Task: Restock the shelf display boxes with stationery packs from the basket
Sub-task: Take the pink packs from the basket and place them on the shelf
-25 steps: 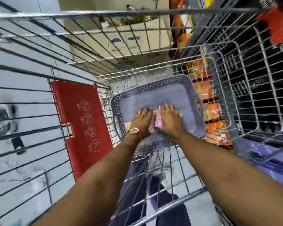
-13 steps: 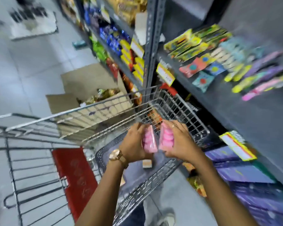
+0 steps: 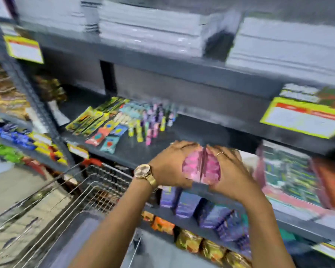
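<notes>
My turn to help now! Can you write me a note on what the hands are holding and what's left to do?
Left hand: holding a pink pack.
Right hand: holding a second pink pack, pressed against the first.
Both packs are in the air in front of the dark shelf, not yet set down.
Colourful packs already lie on that shelf, to the left.
The cart is lower left; its basket can't be made out.
Done: two packs picked up.
Left: put them on the shelf; the view is too blurred to pick out a display box.
</notes>
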Demonstrator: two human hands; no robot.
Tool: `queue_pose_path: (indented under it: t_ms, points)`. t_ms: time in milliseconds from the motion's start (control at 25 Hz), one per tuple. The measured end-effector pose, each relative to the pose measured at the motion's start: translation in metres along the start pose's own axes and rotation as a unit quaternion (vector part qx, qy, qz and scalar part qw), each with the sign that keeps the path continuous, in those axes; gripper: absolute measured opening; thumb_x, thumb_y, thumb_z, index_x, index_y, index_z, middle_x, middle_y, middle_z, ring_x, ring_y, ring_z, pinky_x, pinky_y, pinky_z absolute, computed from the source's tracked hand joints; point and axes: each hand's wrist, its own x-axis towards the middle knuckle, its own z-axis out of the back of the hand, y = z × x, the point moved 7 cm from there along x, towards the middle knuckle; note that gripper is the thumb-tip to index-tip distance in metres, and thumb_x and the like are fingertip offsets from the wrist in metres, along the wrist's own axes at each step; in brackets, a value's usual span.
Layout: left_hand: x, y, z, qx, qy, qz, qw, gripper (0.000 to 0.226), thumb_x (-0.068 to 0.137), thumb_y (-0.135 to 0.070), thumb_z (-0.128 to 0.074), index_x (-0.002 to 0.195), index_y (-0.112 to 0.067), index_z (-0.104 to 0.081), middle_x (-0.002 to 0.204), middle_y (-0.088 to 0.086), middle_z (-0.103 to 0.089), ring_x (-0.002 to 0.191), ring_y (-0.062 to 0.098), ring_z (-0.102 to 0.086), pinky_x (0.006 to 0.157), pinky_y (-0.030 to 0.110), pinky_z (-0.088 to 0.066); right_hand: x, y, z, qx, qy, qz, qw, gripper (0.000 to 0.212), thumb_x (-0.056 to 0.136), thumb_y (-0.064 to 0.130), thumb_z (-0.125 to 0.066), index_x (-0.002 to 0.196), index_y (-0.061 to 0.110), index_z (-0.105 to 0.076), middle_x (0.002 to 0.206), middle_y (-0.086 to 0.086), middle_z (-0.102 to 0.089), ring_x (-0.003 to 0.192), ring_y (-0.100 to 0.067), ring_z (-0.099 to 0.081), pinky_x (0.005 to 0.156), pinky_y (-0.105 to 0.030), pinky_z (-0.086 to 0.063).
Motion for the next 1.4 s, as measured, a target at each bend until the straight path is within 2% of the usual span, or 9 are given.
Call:
queue_pose_path:
  t_ms: [240,400,520,720,880,1040,1160,1280,1400]
  points:
    - [0.103,-0.06,-0.074,0.02,0.098,-0.032,0.994,0.089,0.057,-0.027,-0.083,0.134,-0.013,-0.042,0.134,0.011,-0.05,0.122,0.03,-0.05,0.105,0.04,-0.045,0.001,-0.107,0.013,-0.077,0.061,-0.116,0.988,0.091,0.051,0.023,-0.084,0.134,0.018,-0.047,0.137,-0.006,-0.051,0.127,-0.028,-0.048,0.105,-0.036,-0.044]
    - [0.13,-0.055,-0.112,0.063,0.179,-0.008,0.982,0.083,0.06,-0.033,-0.085,0.13,-0.012,-0.044,0.132,0.011,-0.051,0.119,0.031,-0.051,0.101,0.036,-0.047,0.007,-0.14,-0.013,-0.087,0.161,-0.129,0.975,0.093,0.069,0.022,-0.081,0.146,0.017,-0.031,0.155,-0.005,-0.032,0.144,-0.02,-0.03,0.121,-0.047,-0.014]
    - [0.13,-0.039,-0.136,0.088,0.222,0.014,0.971,0.08,0.065,-0.034,-0.083,0.131,-0.014,-0.043,0.137,0.01,-0.049,0.124,0.03,-0.049,0.104,0.035,-0.044,0.007,-0.141,-0.025,-0.119,0.152,-0.118,0.974,0.068,0.087,0.02,-0.064,0.147,0.02,-0.032,0.158,0.0,-0.029,0.146,-0.015,-0.025,0.12,-0.057,0.005]
    - [0.129,-0.035,-0.141,0.144,0.158,0.026,0.977,0.06,0.08,-0.018,-0.067,0.135,-0.015,-0.043,0.152,0.01,-0.031,0.138,0.032,-0.033,0.114,0.039,-0.034,0.001,-0.125,-0.027,-0.149,0.114,-0.173,0.967,0.053,0.094,0.012,-0.051,0.145,0.016,-0.036,0.155,-0.004,-0.034,0.145,-0.022,-0.028,0.117,-0.064,0.012]
    - [0.089,-0.032,-0.13,0.141,0.086,0.047,0.985,0.067,0.084,-0.02,-0.061,0.144,-0.015,-0.03,0.159,0.009,-0.017,0.146,0.028,-0.016,0.118,0.041,-0.02,-0.012,-0.102,-0.025,-0.133,0.051,-0.202,0.969,0.061,0.091,0.007,-0.052,0.147,0.013,-0.031,0.161,-0.008,-0.021,0.151,-0.027,-0.011,0.118,-0.063,0.005]
    - [0.016,-0.004,-0.093,0.093,-0.03,0.115,0.989,0.062,0.086,-0.025,-0.053,0.143,-0.011,-0.031,0.157,0.013,-0.023,0.147,0.028,-0.016,0.122,0.041,-0.014,-0.01,-0.01,-0.044,-0.094,-0.013,-0.078,0.992,0.067,0.09,0.011,-0.051,0.151,0.012,-0.022,0.162,-0.006,-0.019,0.152,-0.028,-0.001,0.121,-0.053,0.007]
    - [-0.071,0.045,-0.053,0.05,-0.119,0.224,0.966,0.058,0.079,-0.017,-0.057,0.135,-0.006,-0.044,0.148,0.018,-0.038,0.141,0.034,-0.029,0.118,0.045,-0.026,-0.007,0.088,-0.083,-0.027,0.016,0.065,0.997,0.06,0.091,0.01,-0.048,0.148,0.01,-0.029,0.158,-0.004,-0.03,0.152,-0.026,0.0,0.124,-0.045,0.003]
    - [-0.191,0.112,-0.031,0.015,-0.186,0.373,0.909,0.051,0.081,-0.01,-0.059,0.131,-0.007,-0.048,0.135,0.018,-0.049,0.122,0.036,-0.05,0.102,0.045,-0.045,-0.009,0.185,-0.137,0.041,0.095,0.192,0.976,0.049,0.094,0.012,-0.045,0.143,0.015,-0.04,0.15,0.001,-0.042,0.151,-0.021,-0.01,0.126,-0.034,-0.007]
    - [-0.322,0.182,-0.052,-0.035,-0.145,0.553,0.819,0.049,0.086,-0.008,-0.057,0.133,-0.003,-0.042,0.13,0.022,-0.049,0.116,0.039,-0.051,0.096,0.044,-0.045,-0.014,0.261,-0.206,0.051,0.214,0.262,0.94,0.038,0.095,0.019,-0.047,0.132,0.012,-0.052,0.138,-0.006,-0.053,0.139,-0.022,-0.034,0.119,-0.031,-0.022]
